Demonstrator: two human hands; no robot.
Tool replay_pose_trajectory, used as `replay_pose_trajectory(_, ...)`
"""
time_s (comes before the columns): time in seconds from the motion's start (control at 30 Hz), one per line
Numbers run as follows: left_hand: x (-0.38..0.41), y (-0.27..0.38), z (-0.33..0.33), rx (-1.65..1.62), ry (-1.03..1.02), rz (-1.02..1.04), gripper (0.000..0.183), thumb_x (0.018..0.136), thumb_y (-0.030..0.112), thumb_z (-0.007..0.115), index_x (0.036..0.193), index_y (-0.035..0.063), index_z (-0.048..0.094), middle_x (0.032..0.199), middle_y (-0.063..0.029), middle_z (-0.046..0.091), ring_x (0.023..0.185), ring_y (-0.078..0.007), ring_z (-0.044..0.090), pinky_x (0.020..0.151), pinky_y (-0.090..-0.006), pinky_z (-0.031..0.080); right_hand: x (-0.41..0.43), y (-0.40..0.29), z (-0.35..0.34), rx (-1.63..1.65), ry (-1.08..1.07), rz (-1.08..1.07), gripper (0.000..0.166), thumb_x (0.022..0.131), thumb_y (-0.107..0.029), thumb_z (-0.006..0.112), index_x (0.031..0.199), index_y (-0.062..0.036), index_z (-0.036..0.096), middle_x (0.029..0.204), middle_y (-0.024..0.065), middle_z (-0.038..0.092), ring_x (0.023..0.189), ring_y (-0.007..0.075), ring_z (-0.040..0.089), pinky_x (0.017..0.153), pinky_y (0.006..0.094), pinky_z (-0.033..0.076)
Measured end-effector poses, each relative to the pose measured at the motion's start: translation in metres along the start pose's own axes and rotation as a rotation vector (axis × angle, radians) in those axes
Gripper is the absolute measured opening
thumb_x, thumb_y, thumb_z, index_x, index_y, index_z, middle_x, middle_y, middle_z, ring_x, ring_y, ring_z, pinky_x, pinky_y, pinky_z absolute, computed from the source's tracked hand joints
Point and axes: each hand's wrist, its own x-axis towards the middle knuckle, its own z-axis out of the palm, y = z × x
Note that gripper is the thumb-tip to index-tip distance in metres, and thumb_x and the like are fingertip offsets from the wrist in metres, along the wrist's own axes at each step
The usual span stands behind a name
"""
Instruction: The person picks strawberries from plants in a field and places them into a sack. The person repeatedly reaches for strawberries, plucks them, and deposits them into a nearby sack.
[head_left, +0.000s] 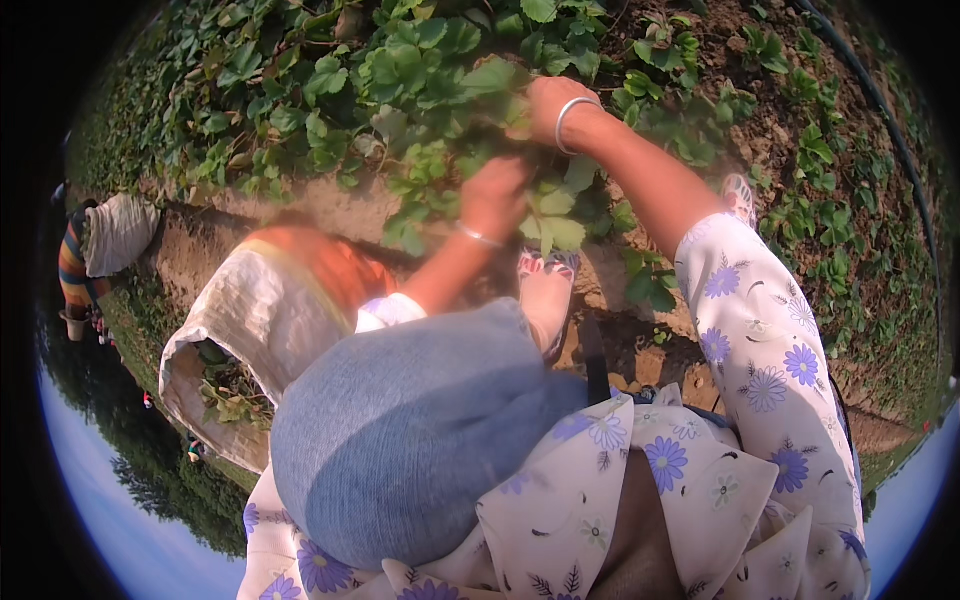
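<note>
Leafy green plants (405, 67), which look like strawberry plants, fill the bed in front of me. My right hand (559, 112), with a silver bangle at the wrist, is bent among the leaves at upper centre; its fingertips are hidden by foliage. Lower and to its left, my left hand (496, 196) is blurred, its fingers curled in the leaves beside a plant (555, 221). Whether either hand grips a stem cannot be seen. A white woven sack (247, 300) with an orange part stands at my left, its mouth open, with cut or pulled leafy plants (232, 394) inside.
Bare soil (337, 206) forms a furrow along the bed. My shod foot (547, 292) stands below my hands, and a dark hose (892, 127) curves along the right. At far left a person in striped clothing (73, 251) is beside another pale sack (120, 234).
</note>
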Motion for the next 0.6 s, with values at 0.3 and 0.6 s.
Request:
replay_pose_trajectory(0.3,0.002,0.005,0.002,-0.086,0.045,-0.066,0.022,0.074,0.0,0.059,0.092,0.0074,0.071,0.099,-0.01,0.07,0.091,-0.0264,0.068,0.078,-0.0341,0.055,0.063,0.049,-0.025,0.11,0.365,0.009,0.047,0.069,-0.035,0.082,0.103,-0.0056,0.069,0.087,0.02,0.068,0.083,0.0377,0.065,0.074,0.0421,0.053)
replay_pose_trajectory(0.6,0.001,0.008,0.0,-0.071,0.057,-0.086,0.028,0.075,-0.003,0.058,0.096,0.0091,0.071,0.101,-0.0088,0.07,0.094,-0.0256,0.068,0.081,-0.0336,0.055,-0.011,0.057,-0.021,1.215,-0.027,0.233,0.035,0.086,-0.041,0.065,0.079,-0.0071,0.068,0.066,-0.0019,0.055,0.062,0.0087,0.049,0.057,0.0256,0.043)
